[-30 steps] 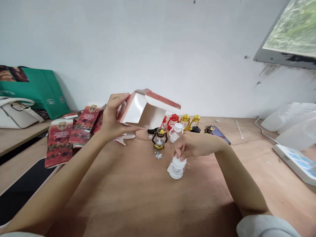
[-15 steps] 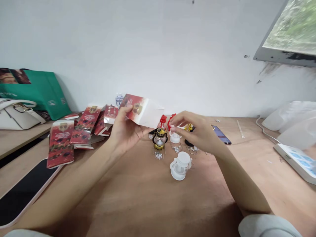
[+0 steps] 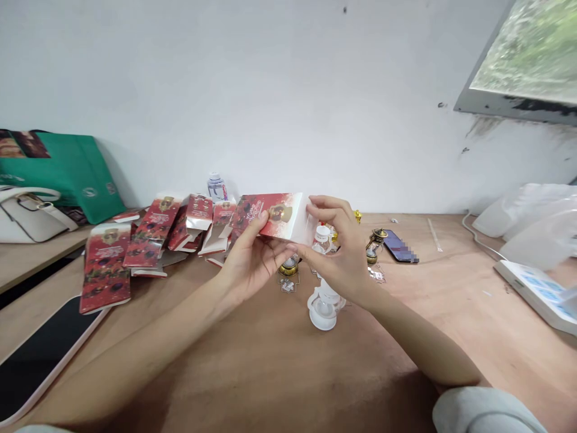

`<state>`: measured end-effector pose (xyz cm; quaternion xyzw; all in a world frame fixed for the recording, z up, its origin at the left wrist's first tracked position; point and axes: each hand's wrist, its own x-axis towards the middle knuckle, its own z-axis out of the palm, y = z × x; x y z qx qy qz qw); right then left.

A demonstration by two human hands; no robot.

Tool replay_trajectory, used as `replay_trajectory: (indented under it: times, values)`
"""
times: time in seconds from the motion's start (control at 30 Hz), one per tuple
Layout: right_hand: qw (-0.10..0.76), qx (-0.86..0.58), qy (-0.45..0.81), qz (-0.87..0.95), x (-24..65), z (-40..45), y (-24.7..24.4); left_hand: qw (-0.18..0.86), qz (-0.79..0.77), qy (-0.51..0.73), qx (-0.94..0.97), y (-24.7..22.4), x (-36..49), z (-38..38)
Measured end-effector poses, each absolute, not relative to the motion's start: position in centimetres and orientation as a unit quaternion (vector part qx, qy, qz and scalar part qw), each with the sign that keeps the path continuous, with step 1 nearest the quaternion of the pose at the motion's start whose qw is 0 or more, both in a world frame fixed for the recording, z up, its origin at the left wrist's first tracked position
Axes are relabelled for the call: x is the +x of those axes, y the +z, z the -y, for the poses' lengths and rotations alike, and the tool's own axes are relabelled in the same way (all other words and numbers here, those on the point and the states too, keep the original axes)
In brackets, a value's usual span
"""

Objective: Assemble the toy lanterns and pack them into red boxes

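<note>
A red printed cardboard box (image 3: 264, 215) with a white end is raised above the table, lying nearly level. My left hand (image 3: 243, 261) grips it from below, the thumb on its printed face. Around its white end flap my right hand (image 3: 343, 252) is closed, thumb below and fingers above. Beneath my hands stands a small white lantern (image 3: 323, 313), partly covered by my right hand. Behind the hands are a black-and-gold lantern (image 3: 289, 268), mostly hidden, and another white lantern (image 3: 322, 234). A further black-and-gold lantern (image 3: 375, 246) stands to the right.
Several red boxes (image 3: 107, 264) are piled at the left, near a large dark-screened device (image 3: 45, 349). A small bottle (image 3: 217, 187) stands behind. On the right lie a phone (image 3: 400, 245) and a power strip (image 3: 538, 294). A green bag (image 3: 67, 174) and white handbag (image 3: 31, 213) sit far left.
The box has turned level and shifted right. My right hand has moved left and taken hold of its white end. The black-and-gold lantern at right has come into sight.
</note>
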<state>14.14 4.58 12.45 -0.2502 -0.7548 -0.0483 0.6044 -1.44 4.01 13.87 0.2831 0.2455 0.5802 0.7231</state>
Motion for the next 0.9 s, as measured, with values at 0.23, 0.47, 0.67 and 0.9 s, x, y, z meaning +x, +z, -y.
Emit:
replay_trajectory:
  times: [0.23, 0.47, 0.67, 0.9]
  values:
    - [0.58, -0.244, -0.041, 0.776, 15.5, -5.3, 13.2, 0.767, -0.285, 0.269, 0.507, 13.7, -3.1, -4.8]
    - [0.579, -0.175, -0.206, 0.769, 16.6, -5.5, 14.0, 0.128, -0.347, 0.452, 0.811, 15.8, -5.4, -3.1]
    - [0.52, -0.114, -0.219, 0.818, 15.9, -4.2, 14.2, -0.053, -0.186, 0.471, 0.86, 16.4, -6.3, -2.5]
    - [0.508, -0.081, -0.216, 0.83, 15.8, -3.9, 14.2, 0.06, -0.265, 0.409, 0.871, 16.9, -6.5, -1.3]
